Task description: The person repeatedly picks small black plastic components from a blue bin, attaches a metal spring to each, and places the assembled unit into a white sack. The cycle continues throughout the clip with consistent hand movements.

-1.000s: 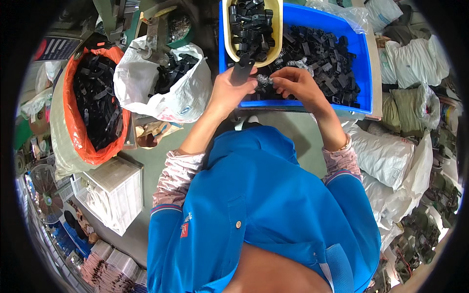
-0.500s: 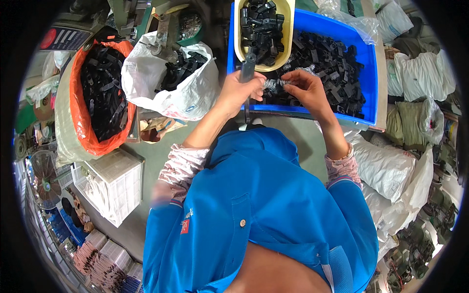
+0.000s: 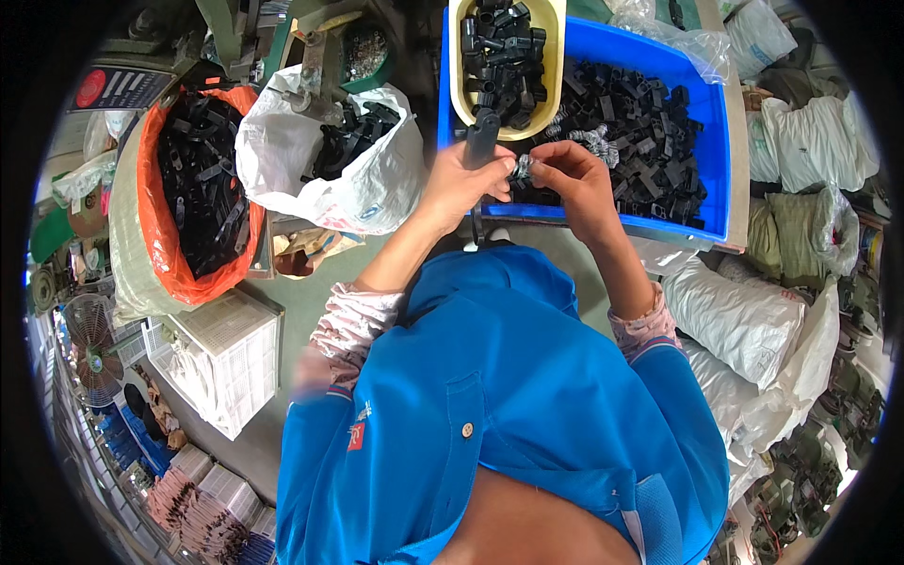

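Note:
My left hand (image 3: pixel 466 184) grips a black plastic part (image 3: pixel 482 139) that points up toward a cream tub (image 3: pixel 556 56) full of similar black parts. My right hand (image 3: pixel 570 179) pinches a small grey metal piece (image 3: pixel 524 168) right beside that part, over the near edge of a blue bin (image 3: pixel 711 141) filled with loose black plastic parts. Both hands are close together, almost touching. My blue shirt fills the lower half of the view.
A white sack (image 3: pixel 377 188) of black parts and an orange-lined sack (image 3: pixel 155 202) of black parts stand at the left. A white slatted crate (image 3: pixel 226 353) and a fan (image 3: pixel 89 348) lie lower left. White and green filled bags (image 3: pixel 744 320) crowd the right side.
My hands have stayed together at the bin's near edge. The left hand keeps the black part upright while the right hand has brought the grey piece closer to it.

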`<state>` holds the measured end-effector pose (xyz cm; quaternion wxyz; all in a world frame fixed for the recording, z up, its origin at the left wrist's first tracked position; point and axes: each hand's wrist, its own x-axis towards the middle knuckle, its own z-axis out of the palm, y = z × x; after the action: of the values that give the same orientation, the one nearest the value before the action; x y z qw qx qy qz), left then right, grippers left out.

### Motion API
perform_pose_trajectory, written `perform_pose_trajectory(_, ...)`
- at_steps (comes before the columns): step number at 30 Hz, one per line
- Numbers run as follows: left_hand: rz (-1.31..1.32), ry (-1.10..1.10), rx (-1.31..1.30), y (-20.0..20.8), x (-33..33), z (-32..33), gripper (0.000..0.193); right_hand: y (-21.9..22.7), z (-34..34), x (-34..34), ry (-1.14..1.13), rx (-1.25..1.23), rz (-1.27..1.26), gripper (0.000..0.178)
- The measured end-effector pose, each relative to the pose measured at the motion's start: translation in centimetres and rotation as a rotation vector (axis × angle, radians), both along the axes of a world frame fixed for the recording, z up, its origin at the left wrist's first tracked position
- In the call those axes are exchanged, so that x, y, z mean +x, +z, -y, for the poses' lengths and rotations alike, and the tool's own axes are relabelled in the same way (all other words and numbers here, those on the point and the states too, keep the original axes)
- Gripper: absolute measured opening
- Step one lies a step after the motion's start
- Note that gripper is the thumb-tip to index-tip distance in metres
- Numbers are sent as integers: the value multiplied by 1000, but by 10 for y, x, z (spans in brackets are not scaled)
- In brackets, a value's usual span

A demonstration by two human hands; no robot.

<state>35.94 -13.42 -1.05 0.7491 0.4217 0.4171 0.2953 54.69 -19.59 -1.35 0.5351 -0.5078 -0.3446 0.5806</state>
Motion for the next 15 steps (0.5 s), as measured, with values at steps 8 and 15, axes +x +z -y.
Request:
perform_pose_trajectory(8,12,90,18,-4,-1,5,22,4,3,-5,43,-67,263,25)
perform_pose_trajectory(15,0,90,88,-3,1,12,18,1,1,-13,46,-66,19,19)
